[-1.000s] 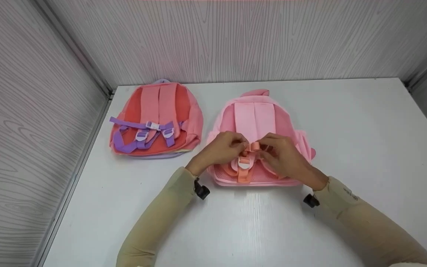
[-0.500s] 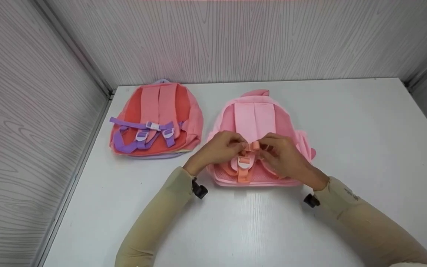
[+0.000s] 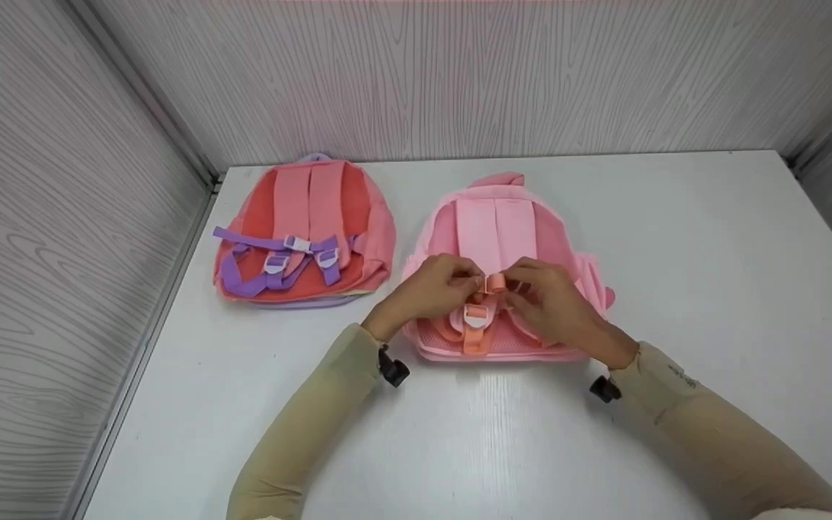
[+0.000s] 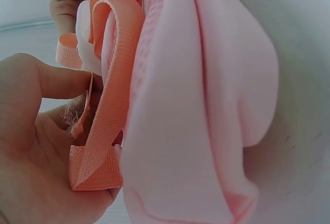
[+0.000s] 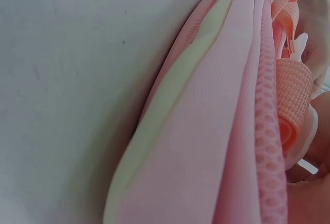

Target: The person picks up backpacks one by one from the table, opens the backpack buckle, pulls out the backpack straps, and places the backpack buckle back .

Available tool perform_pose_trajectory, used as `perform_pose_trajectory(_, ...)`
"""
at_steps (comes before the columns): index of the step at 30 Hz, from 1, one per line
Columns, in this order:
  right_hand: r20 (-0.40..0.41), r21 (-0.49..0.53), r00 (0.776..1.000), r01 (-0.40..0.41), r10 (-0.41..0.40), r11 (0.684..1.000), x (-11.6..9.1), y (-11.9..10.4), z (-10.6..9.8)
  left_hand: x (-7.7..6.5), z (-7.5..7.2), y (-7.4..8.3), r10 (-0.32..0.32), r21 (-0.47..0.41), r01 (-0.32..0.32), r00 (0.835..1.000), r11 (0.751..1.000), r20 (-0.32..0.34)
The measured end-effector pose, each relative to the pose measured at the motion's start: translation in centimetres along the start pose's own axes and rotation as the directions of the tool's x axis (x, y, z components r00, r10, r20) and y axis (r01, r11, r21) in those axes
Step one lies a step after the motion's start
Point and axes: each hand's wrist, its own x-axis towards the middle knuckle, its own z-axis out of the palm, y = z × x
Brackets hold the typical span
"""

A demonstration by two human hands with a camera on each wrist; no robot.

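Note:
A pink backpack (image 3: 481,235) lies with its shoulder straps facing up. My left hand (image 3: 436,289) pinches an orange webbing strap over its lower middle. The left wrist view shows the thumb and finger of that hand (image 4: 31,141) on the strap (image 4: 121,54), near frayed threads (image 4: 76,123). My right hand (image 3: 552,300) holds the white buckle (image 5: 308,137) from the right side, beside a rolled fold of orange webbing (image 5: 293,95). Both hands nearly meet at the orange loop (image 3: 497,282). A white strap adjuster (image 3: 475,316) lies just below, and fingers partly hide the buckle.
To the left rests a coral backpack (image 3: 293,195) with purple straps (image 3: 243,287) and a fastened white buckle (image 3: 298,245). Both bags lie on a white table (image 3: 452,440). Grey wood-grain panels (image 3: 416,79) border its back and sides.
Both hands keep their hold on the strap and buckle almost in place. The left wrist shifts slightly left, then back. The bags stay put.

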Motion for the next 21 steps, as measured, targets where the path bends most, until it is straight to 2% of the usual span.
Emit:
perform_pose_trajectory(5,-0.006,0.009,1.0,0.013,-0.013,1.0,0.02,0.02,0.02,-0.13,-0.14,-0.09,-0.005,-0.006,0.005,1.0,1.0,0.006)
perform_pose_trajectory(21,-0.013,0.002,1.0,0.021,-0.021,1.0,-0.04,-0.19,0.13,-0.71,-0.43,-0.6,0.026,0.02,-0.026,0.999,0.999,-0.045)
